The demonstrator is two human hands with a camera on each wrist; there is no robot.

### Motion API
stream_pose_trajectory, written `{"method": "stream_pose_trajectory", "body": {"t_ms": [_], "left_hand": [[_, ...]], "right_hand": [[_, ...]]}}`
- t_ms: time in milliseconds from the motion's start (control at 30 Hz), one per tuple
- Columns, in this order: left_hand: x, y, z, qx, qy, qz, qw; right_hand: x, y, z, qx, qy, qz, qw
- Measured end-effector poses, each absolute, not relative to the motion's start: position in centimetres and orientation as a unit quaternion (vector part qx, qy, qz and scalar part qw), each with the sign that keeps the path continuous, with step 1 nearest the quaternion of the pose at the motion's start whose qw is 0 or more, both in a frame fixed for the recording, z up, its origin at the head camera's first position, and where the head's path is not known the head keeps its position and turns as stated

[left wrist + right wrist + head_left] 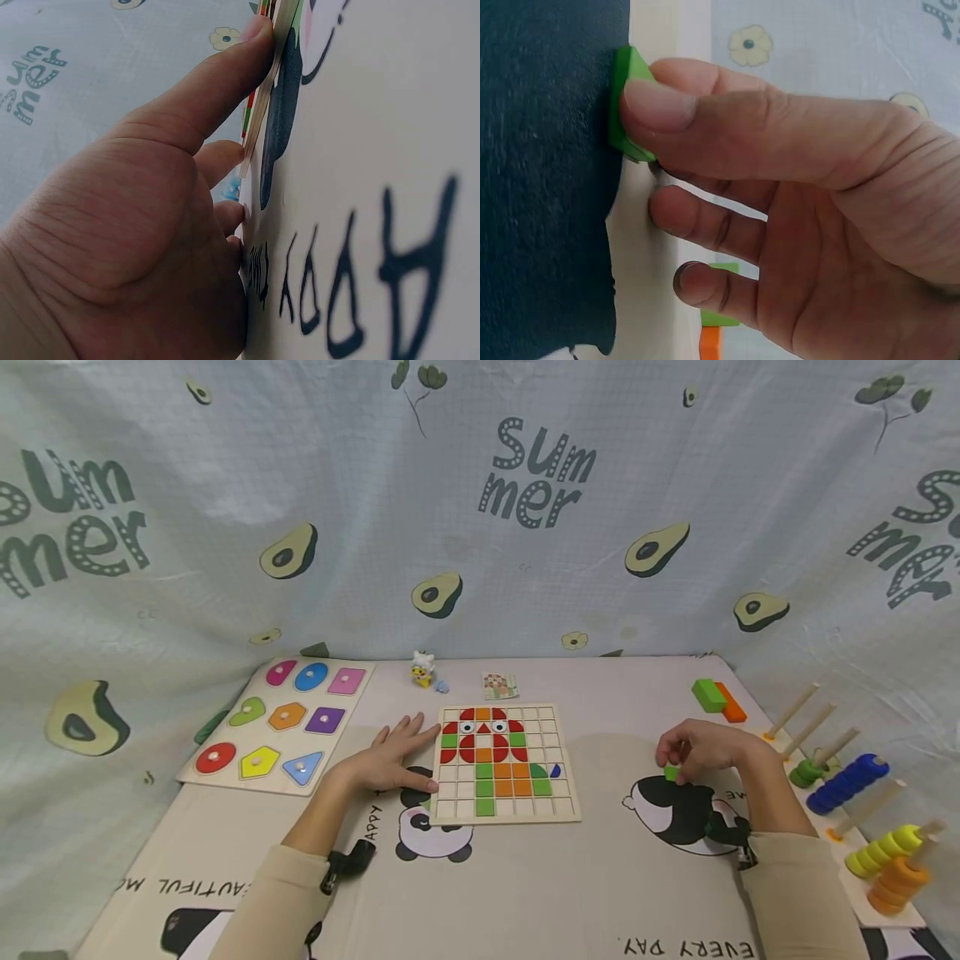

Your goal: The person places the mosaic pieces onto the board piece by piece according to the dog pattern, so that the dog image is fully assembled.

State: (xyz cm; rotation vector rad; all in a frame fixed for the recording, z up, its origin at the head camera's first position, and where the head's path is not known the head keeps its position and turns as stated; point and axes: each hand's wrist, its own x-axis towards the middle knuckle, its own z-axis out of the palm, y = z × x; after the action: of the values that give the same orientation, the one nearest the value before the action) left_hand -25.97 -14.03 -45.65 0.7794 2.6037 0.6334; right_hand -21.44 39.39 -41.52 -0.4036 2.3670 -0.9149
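A wooden grid board [453, 810] lies in the middle of the table, bearing red, green, orange and white mosaic pieces and a small blue piece [555, 771]. My left hand [390, 756] rests at its left edge with spread fingers; in the left wrist view the thumb [225, 71] lies against the board's side. To the right, my right hand [701, 750] pinches a small green block [630, 112] between thumb and index finger, low over the printed dark patch of the tablecloth. The other fingers of that hand are loosely bent.
A shape puzzle board [262, 760] lies at the left. At the back stand a small figurine [423, 668] and a picture card [499, 686]. Behind my right hand are a larger green block [708, 695] and an orange block [731, 703]. A peg board with colored rings [847, 785] lines the right edge.
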Motion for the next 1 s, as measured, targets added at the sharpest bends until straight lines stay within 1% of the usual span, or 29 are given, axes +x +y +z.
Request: {"method": "stream_pose_trajectory", "body": {"t_ms": [167,367,567,633,733,1000], "left_hand": [[-26.0,-13.9,-45.6,0.273,0.921,0.217,0.175],[-26.0,-14.0,-45.7,0.275,0.921,0.214,0.173],[-26.0,-14.1,-45.7,0.278,0.920,0.216,0.173],[-26.0,-14.1,-45.7,0.279,0.920,0.216,0.173],[-26.0,-14.1,-45.7,0.278,0.920,0.216,0.173],[-25.9,-14.0,-45.7,0.279,0.919,0.218,0.173]], "right_hand": [[-21.6,39.2,-41.6,-0.163,0.893,-0.326,0.262],[-22.3,38.4,-42.4,-0.202,0.898,-0.313,0.234],[-23.0,35.4,-42.6,-0.204,0.910,-0.326,0.153],[-23.2,33.9,-42.4,-0.208,0.907,-0.341,0.136],[-23.2,30.9,-41.9,-0.227,0.890,-0.370,0.136],[-22.2,23.7,-41.2,-0.316,0.860,-0.357,0.180]]}}
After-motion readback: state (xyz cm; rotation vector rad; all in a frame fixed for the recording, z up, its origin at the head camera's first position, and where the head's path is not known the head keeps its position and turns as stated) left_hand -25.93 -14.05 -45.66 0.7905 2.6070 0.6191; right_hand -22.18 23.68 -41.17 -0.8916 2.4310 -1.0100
